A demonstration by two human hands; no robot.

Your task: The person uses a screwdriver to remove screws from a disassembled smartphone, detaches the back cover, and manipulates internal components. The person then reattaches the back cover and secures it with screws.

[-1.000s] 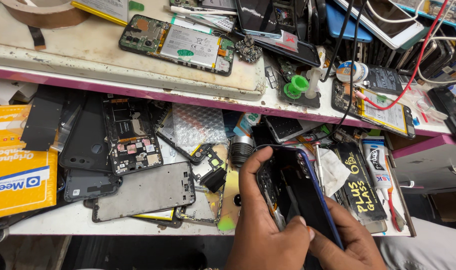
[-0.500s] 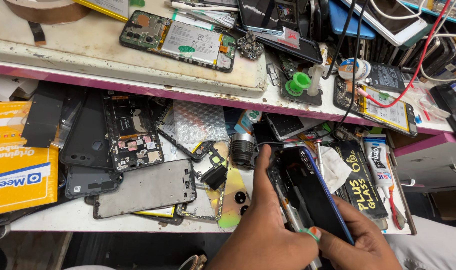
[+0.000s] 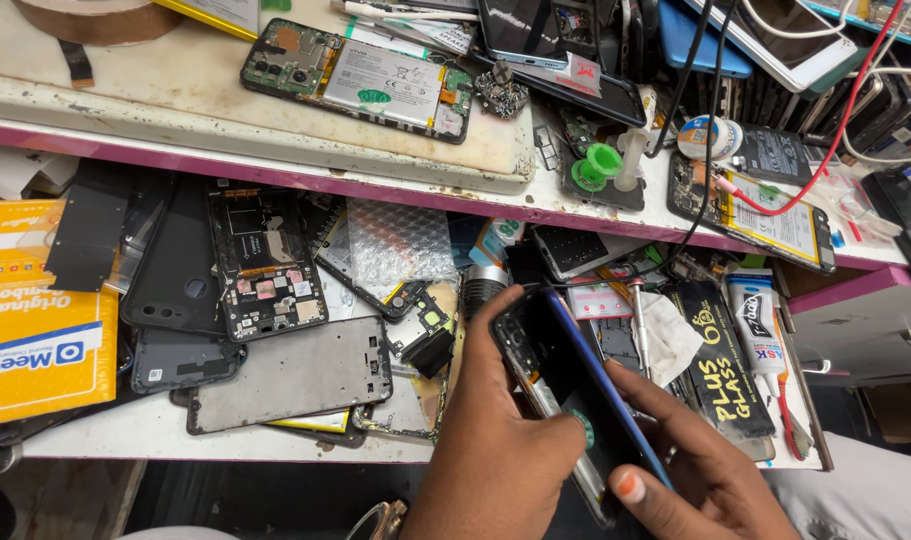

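Both hands grip one dark phone (image 3: 575, 390), tilted on edge over the tabletop (image 3: 125, 440) front, likely to expose its side seam; left hand (image 3: 500, 450) fingers wrapped around the left edge, thumb on top corner; right hand (image 3: 710, 470) fingers pressed along the blue right edge; stripped phone frame (image 3: 290, 375) lies just left.
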